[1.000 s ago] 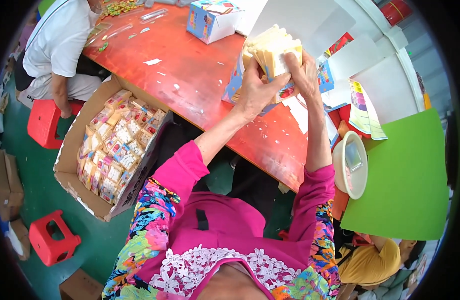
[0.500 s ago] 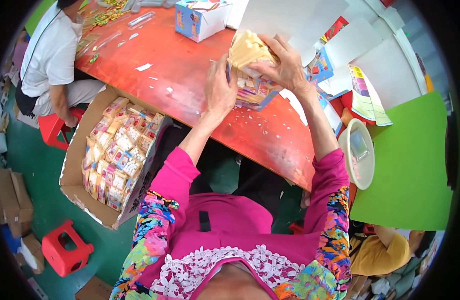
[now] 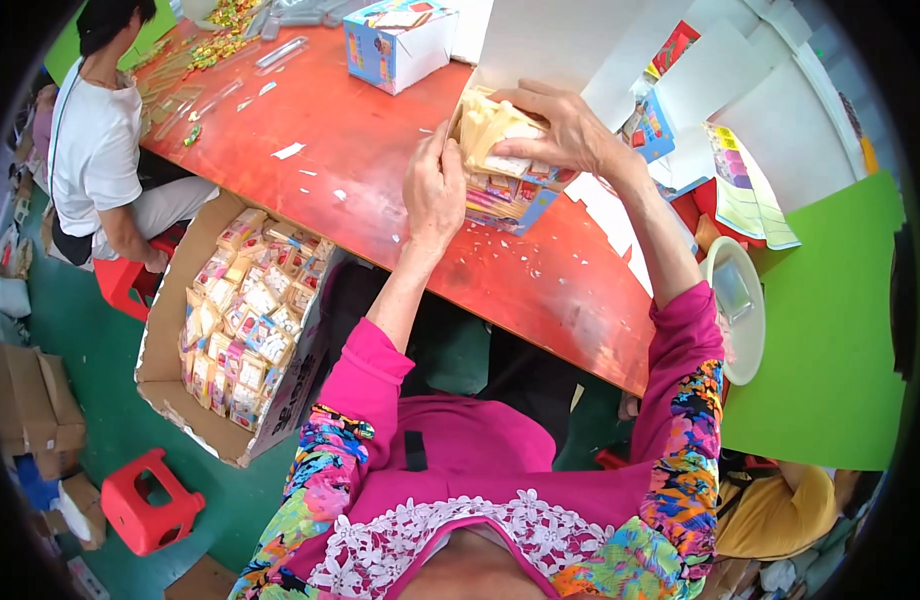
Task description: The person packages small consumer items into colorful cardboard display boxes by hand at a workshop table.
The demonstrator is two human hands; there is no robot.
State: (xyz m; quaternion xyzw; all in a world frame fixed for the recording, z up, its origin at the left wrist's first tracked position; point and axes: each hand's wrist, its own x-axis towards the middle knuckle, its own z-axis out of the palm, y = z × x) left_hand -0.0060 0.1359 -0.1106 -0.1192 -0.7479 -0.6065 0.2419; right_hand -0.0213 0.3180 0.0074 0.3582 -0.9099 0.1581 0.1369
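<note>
A thick stack of small clear packets (image 3: 492, 135) stands in a small colourful box (image 3: 520, 205) on the red table (image 3: 360, 140). My left hand (image 3: 432, 190) presses flat against the left side of the stack and box. From above, my right hand (image 3: 558, 130) grips the top of the packet stack. Both sleeves are pink with a flowered pattern.
A cardboard carton (image 3: 240, 330) full of packets sits on the floor at my left. Another person in white (image 3: 100, 150) sits at the table's far left. A blue printed box (image 3: 395, 45), white sheets (image 3: 570, 40), a white bowl (image 3: 735, 310), a green board (image 3: 830, 340) and red stools (image 3: 145, 500) surround me.
My hands have brought the packet stack down from in front of me into the small box on the table. The left hand now steadies its side.
</note>
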